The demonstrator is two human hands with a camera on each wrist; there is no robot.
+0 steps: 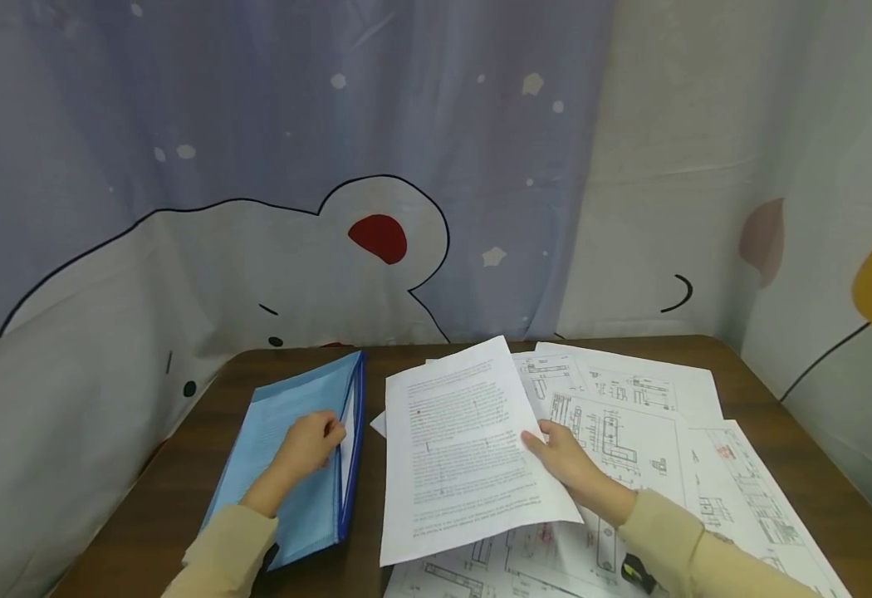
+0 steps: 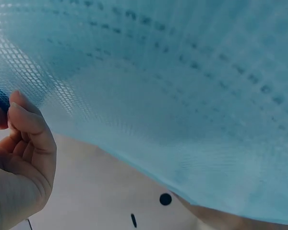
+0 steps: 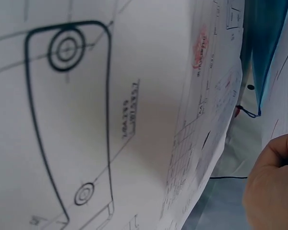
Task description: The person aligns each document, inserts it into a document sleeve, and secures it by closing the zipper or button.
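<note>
Two hands at work, we log both:
Left hand (image 1: 309,444): our fingers (image 2: 31,127) curl round the open edge of the translucent light-blue mesh document pouch with dark-blue trim (image 1: 294,453), pinching it at the zip side.
Pouch: flat on the dark brown wooden table (image 1: 750,370), at 9 o'clock of the text sheet, mouth facing 3 o'clock.
Right hand (image 1: 566,457): thumb on top, our fingers under, gripping the white printed text sheet (image 1: 462,444) at its 3 o'clock edge; sheet is raised and tilted.
Underneath: white engineering-drawing sheets (image 1: 630,415) spread from 12 to 5 o'clock of the text sheet, overlapping.
Backdrop: blue-grey cartoon curtain (image 1: 257,166) at 12 o'clock, behind the table.
</note>
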